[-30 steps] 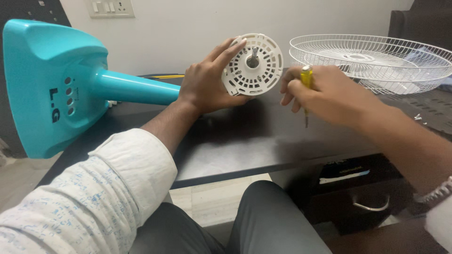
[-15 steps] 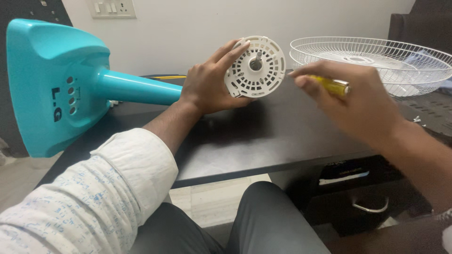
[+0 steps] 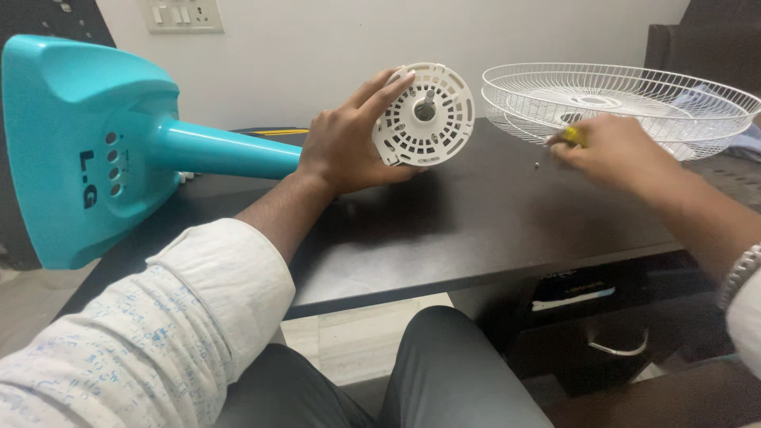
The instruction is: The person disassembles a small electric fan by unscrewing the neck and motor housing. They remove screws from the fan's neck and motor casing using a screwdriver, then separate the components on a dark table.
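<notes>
A teal pedestal fan lies on its side on the dark table (image 3: 476, 238), its base (image 3: 79, 150) at the left. My left hand (image 3: 345, 143) grips the round white motor housing (image 3: 424, 115), whose shaft faces me. My right hand (image 3: 614, 154) is over the table to the right, closed around a yellow-handled screwdriver (image 3: 572, 135). A small screw (image 3: 537, 166) lies on the table just left of that hand.
A white wire fan guard (image 3: 626, 99) rests on the table at the back right. A yellow pencil-like item (image 3: 277, 131) lies behind the fan's pole. A wall socket panel (image 3: 181, 14) is above. My knee (image 3: 444, 364) is below the table edge.
My right hand has moved the screwdriver away from the motor housing, to the right and down toward the table near the guard. The left hand keeps its hold on the housing.
</notes>
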